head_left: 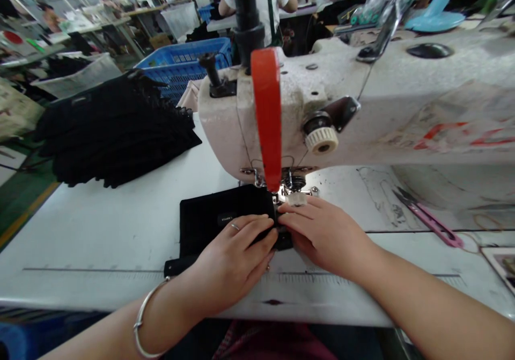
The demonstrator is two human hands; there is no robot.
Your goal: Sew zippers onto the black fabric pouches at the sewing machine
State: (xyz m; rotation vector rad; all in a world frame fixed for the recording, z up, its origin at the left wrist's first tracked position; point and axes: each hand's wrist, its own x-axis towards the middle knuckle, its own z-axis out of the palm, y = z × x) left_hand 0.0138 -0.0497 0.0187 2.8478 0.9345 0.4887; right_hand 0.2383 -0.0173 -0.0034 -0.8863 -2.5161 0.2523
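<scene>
A black fabric piece (205, 210) with a small dark label (227, 219) lies on the sewing machine's bed, its right edge by the presser foot (278, 198). My left hand (237, 258), with a ring and a bangle, is closed over the fabric's near right part, fingertips left of the foot. My right hand (325, 231) has its bent fingers on the fabric's right edge, just in front of the foot and close to my left fingertips. The fabric under both hands is hidden. A red lever-like guard (267, 118) hangs in front of the needle area, covering part of it.
A large stack of black fabric pieces (116, 129) lies at the left. Pink-handled thread snips (430, 218) rest right of my right hand. The sewing machine head (346, 97) spans above. A blue crate (185, 54) and a co-worker (277, 0) are behind.
</scene>
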